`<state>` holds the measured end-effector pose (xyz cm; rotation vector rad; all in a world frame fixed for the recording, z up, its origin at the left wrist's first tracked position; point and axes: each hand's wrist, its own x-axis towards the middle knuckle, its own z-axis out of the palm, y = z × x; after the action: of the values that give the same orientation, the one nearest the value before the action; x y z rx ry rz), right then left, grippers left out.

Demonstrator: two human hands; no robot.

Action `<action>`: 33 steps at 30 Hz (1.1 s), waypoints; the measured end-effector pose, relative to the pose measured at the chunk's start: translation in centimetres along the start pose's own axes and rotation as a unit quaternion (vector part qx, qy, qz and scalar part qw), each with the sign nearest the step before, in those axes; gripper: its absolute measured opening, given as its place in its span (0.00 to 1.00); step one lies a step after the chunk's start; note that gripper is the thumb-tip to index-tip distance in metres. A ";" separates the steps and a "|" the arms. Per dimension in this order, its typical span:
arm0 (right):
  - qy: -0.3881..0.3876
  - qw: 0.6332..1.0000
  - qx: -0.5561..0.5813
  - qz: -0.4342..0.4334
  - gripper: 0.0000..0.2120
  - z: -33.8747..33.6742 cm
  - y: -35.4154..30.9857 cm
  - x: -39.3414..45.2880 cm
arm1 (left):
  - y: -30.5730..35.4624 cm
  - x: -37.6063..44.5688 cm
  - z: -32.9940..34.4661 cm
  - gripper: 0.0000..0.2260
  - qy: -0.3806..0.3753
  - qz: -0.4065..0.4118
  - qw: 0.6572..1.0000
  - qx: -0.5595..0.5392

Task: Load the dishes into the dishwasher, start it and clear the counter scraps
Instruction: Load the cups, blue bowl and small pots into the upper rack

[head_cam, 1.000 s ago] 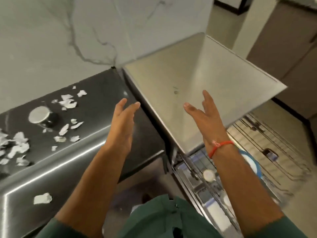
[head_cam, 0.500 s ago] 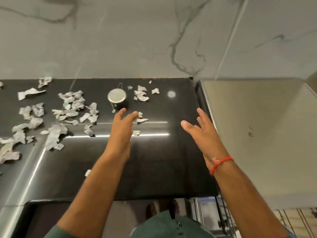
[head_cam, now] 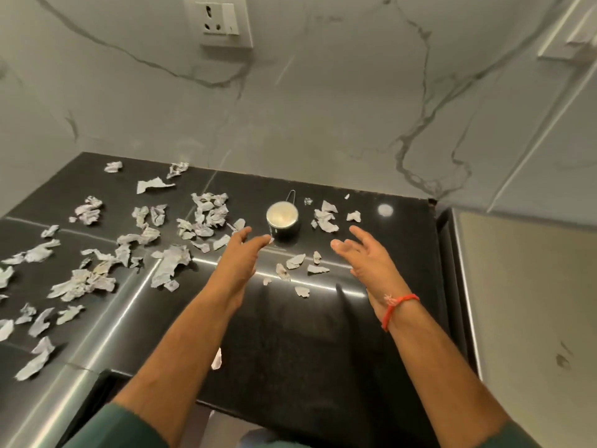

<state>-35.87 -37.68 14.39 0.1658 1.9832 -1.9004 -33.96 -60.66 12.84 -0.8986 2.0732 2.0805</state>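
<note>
The left hand (head_cam: 240,257) reaches forward over the black counter (head_cam: 323,334) with fingers straight and loosely together, holding nothing; its fingertips lie just beside the base of a small steel cup (head_cam: 283,220), though whether they touch it is hard to tell from this angle. The right hand (head_cam: 368,257) is held out on the other side, palm turned inward, fingers spread and relaxed, also holding nothing. A red thread bracelet (head_cam: 395,307) circles the right wrist. The two hands are apart, with the cup ahead of the gap between them.

The cup stands upright near the back of the counter, a thin wire handle (head_cam: 291,194) sticking out toward the wall. Between and just below the hands lie a few torn paper scraps (head_cam: 295,261), and another small cluster (head_cam: 326,218) sits just right of the cup. A far denser spread of crumpled scraps (head_cam: 206,211) covers the counter to the left, running out to the left edge of the view, with more pieces (head_cam: 35,360) toward the near left. One scrap (head_cam: 216,359) lies near the counter's front edge beside the left forearm.

Behind the counter rises a grey marbled wall (head_cam: 323,108) bearing a white socket plate (head_cam: 225,22). To the right, just beside the counter's end, is a pale steel surface (head_cam: 533,302) with a dark smudge (head_cam: 562,360) on it.
</note>
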 end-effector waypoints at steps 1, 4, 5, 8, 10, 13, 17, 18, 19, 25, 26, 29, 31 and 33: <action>-0.012 1.000 -0.006 0.007 0.32 0.5 -0.3 0.9 | 0.1 0.7 -0.1 0.34 -0.004 -0.003 1.000 0.000; -0.028 0.999 -0.021 0.032 0.29 2.5 -1.2 3.4 | 0.2 3.3 -0.1 0.30 -0.020 -0.015 1.000 0.016; -0.028 0.999 -0.027 0.038 0.29 3.2 -1.4 4.3 | 0.2 4.3 -0.1 0.30 -0.024 -0.019 0.999 0.026; -0.035 0.997 -0.047 0.048 0.29 5.1 -1.9 7.0 | 0.4 6.7 -0.2 0.31 -0.019 -0.014 0.998 0.054; -0.034 0.996 -0.062 0.056 0.31 6.3 -2.2 9.0 | 0.4 8.2 -0.2 0.30 -0.014 -0.005 0.998 0.067; -0.039 0.993 -0.073 0.083 0.34 7.9 -1.7 11.7 | 0.4 9.9 -0.1 0.30 -0.017 -0.004 0.997 0.076; -0.029 0.993 -0.044 0.109 0.36 9.7 -0.7 14.0 | 0.1 11.6 -0.3 0.30 -0.038 0.001 0.996 0.085; -0.026 0.993 -0.044 0.107 0.33 10.1 -0.5 14.4 | 0.1 12.0 -0.3 0.30 -0.048 0.002 0.995 0.087; -0.023 0.993 -0.046 0.105 0.29 10.3 -0.3 14.6 | 0.1 12.2 -0.4 0.27 -0.060 0.002 0.994 0.089; -0.024 0.994 0.009 0.105 0.11 10.7 0.5 14.7 | -0.2 12.5 -0.4 0.16 -0.102 0.038 0.993 0.055; -0.021 0.994 0.024 0.105 0.12 10.7 0.5 14.5 | -0.3 12.3 -0.5 0.17 -0.102 0.044 0.993 0.049; -0.010 0.994 0.060 0.095 0.16 10.7 1.2 14.0 | -0.9 11.6 -0.9 0.20 -0.094 0.065 0.993 0.040; 0.006 0.992 0.090 0.090 0.23 10.9 1.8 13.3 | -1.4 11.0 -1.1 0.18 -0.090 0.092 0.991 0.038; 0.024 0.986 0.142 0.087 0.28 11.1 2.4 12.5 | -1.9 10.3 -1.2 0.18 -0.086 0.123 0.988 0.046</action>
<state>-44.32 -50.66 7.65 0.4522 1.6567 -2.0691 -41.24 -65.18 6.71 -0.4520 2.2622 2.0660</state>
